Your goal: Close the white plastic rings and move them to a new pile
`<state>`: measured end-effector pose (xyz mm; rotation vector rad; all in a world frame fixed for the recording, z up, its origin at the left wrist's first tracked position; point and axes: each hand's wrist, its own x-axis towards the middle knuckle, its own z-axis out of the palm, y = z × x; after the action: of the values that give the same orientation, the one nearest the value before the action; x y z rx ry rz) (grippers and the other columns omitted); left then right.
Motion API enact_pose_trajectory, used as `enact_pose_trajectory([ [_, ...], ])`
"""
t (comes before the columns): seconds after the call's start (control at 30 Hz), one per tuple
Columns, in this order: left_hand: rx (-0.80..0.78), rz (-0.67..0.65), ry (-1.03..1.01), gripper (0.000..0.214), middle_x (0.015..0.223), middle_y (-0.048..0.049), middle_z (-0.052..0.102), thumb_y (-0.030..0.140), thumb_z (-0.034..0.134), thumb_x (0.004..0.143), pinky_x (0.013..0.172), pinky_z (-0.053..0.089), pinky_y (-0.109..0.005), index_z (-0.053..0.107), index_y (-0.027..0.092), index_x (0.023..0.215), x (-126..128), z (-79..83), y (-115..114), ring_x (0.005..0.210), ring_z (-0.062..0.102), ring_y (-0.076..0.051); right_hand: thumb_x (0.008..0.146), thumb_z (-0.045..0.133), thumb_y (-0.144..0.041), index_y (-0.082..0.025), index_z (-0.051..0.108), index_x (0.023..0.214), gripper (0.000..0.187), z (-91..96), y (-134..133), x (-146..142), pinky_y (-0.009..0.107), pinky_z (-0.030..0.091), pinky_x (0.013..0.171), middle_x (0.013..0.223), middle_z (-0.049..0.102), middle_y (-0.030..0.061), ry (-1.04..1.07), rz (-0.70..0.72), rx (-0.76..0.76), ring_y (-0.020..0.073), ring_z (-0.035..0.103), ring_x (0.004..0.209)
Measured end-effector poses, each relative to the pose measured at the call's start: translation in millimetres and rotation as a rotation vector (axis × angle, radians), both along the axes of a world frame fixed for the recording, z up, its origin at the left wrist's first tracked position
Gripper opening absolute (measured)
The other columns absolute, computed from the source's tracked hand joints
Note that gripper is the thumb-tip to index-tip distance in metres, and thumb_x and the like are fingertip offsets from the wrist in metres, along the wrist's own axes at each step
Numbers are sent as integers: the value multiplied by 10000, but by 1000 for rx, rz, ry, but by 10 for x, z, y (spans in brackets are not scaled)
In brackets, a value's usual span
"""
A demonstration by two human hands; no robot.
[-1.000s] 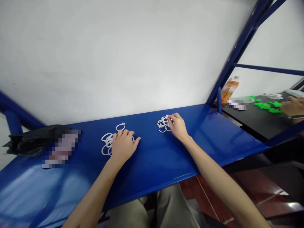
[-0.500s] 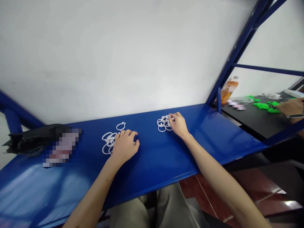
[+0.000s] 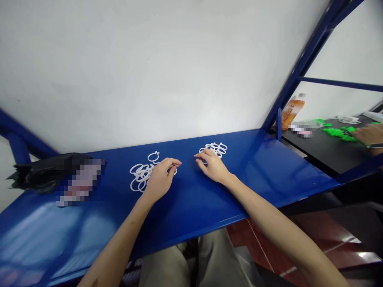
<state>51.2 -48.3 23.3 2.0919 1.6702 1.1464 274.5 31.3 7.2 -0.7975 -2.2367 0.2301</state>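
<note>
My left hand (image 3: 162, 175) is beside the left pile of white curtain rings (image 3: 138, 178), covering its right side. Its fingers are curled toward the thumb around a white ring, part of which (image 3: 175, 172) shows past the thumb. Just behind that pile lies a single ring (image 3: 153, 156) with a small eyelet. Over the near side of a second, smaller pile of white rings (image 3: 221, 147) is my right hand (image 3: 213, 165). Its thumb and fingers are apart, pointing left, and I see nothing between them.
Both piles lie on a blue metal shelf (image 3: 191, 207) against a white wall. To the left are a black plastic bag (image 3: 44, 171) and a blurred-out packet (image 3: 82, 181). Beyond the blue post, another person's hand (image 3: 369, 135) is by green pieces (image 3: 338, 133) and an orange bottle (image 3: 293, 111).
My right hand has moved left and toward me from the right pile, its fingers opening. My left hand has turned to the right, and part of a ring now shows by its thumb.
</note>
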Motion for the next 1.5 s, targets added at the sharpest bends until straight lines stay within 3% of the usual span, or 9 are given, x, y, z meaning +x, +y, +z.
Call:
enact_pose_trajectory([
  [0.17, 23, 198, -215, 208, 958, -35, 737, 240, 472, 901, 779, 539, -323, 661, 218, 983, -82, 53, 18, 801, 695, -171, 984, 474, -150, -171, 591, 1325, 361, 17, -217, -199, 414, 471, 1005, 1321, 601, 131, -237, 279, 79, 235, 561, 1156],
  [0.27, 39, 253, -277, 199, 959, -41, 737, 266, 497, 888, 781, 539, -329, 661, 214, 987, -131, 49, 40, 804, 693, -174, 992, 458, -142, -181, 490, 1426, 437, -9, -297, -340, 420, 450, 1022, 1420, 551, 130, -353, 366, 109, 240, 518, 1231],
  [0.4, 44, 243, -253, 194, 943, -40, 739, 249, 492, 884, 811, 543, -339, 661, 214, 972, -130, 39, 46, 809, 687, -173, 1007, 502, -205, -136, 616, 1225, 255, -70, -303, -419, 392, 464, 959, 1174, 646, 142, -392, 303, 82, 230, 583, 1052],
  [0.53, 26, 176, -173, 198, 949, -39, 742, 211, 484, 882, 833, 548, -342, 654, 215, 984, -85, 22, 35, 835, 688, -176, 1006, 530, -224, -141, 659, 1002, 154, -73, -251, -343, 353, 475, 879, 955, 644, 105, -338, 236, 16, 208, 596, 906],
  [0.73, 71, 21, 52, 228, 1073, -59, 716, 235, 481, 921, 907, 517, -372, 660, 212, 1061, 22, -23, 4, 958, 653, -200, 1011, 534, -244, -168, 657, 1020, 145, 32, -204, -219, 275, 496, 804, 969, 710, 63, 2, 251, -246, 163, 659, 858],
  [0.93, 43, 12, 58, 178, 905, -33, 711, 323, 510, 946, 825, 509, -334, 656, 222, 932, 91, -24, -24, 880, 650, -201, 997, 534, -264, -180, 645, 1018, 141, 87, -256, -213, 252, 530, 730, 817, 736, 15, 208, 264, -466, 143, 697, 732],
  [1.3, 150, -1, 84, 203, 811, -17, 654, 255, 472, 957, 777, 477, -308, 601, 224, 804, 141, -22, -88, 803, 600, -180, 979, 527, -247, -185, 638, 924, 137, 88, -307, -207, 225, 498, 701, 741, 698, -7, 233, 303, -466, 124, 654, 674],
  [1.5, 180, -12, 126, 201, 821, -19, 636, 243, 460, 970, 771, 454, -318, 577, 224, 808, 151, -122, -88, 815, 584, -184, 1002, 491, -236, -183, 636, 947, 164, 83, -287, -169, 206, 465, 665, 739, 677, -8, 131, 329, -408, 118, 637, 659],
])
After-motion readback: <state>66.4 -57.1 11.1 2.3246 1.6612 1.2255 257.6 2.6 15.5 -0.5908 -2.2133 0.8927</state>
